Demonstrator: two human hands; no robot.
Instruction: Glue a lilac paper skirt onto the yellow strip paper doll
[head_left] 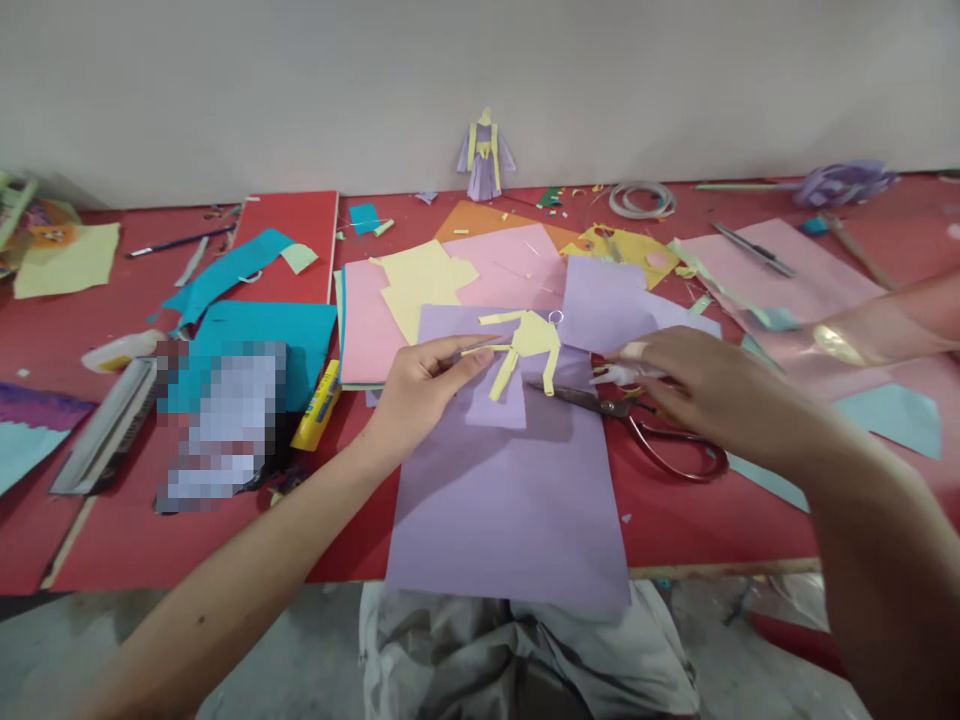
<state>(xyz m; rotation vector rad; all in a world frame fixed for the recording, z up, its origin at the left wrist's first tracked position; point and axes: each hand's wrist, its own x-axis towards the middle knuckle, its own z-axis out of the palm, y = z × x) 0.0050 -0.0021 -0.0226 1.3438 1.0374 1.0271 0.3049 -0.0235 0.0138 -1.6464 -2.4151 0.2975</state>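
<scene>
My left hand (pixel 431 385) pinches one limb of a yellow paper figure (pixel 534 335) between thumb and finger. The figure has a wide body with thin folded strips for limbs and a small ring at its upper right. Beneath it lie a small purple piece (pixel 499 405) and a large purple sheet (pixel 510 510). Closed around a small whitish, translucent item (pixel 619 374), my right hand (pixel 675 370) is just above the scissors (pixel 619 408), whose blades point left toward the figure.
A finished-looking paper doll (pixel 485 160) leans on the wall at the back. Left are a yellow glue stick (pixel 316 405), teal paper (pixel 247 325) and a blurred-out object. Right are a cutter (pixel 754 248) on pink paper, a wire coil (pixel 642 200) and another person's arm (pixel 892 315).
</scene>
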